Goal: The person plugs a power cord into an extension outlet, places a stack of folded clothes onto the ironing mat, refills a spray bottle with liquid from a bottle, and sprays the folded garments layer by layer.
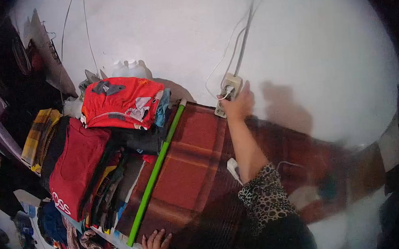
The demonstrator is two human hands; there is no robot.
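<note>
My right hand (241, 104) is closed around a white power strip (230, 81) against the wall. A white plug (229, 91) sits in one of its sockets. My left hand (157, 247) rests flat with fingers spread on a dark red-brown checked cloth (180, 169), beside the lower end of a green stick (158, 164). Another white plug (232, 166) with a cable lies on the cloth, close by my right forearm.
Folded clothes are stacked at left, including a bright red garment (124, 102), a dark red shirt (79, 163) and a yellow checked cloth (40, 135). White bottles (132, 70) stand behind them. Cables (246, 33) run down the white wall (165, 29).
</note>
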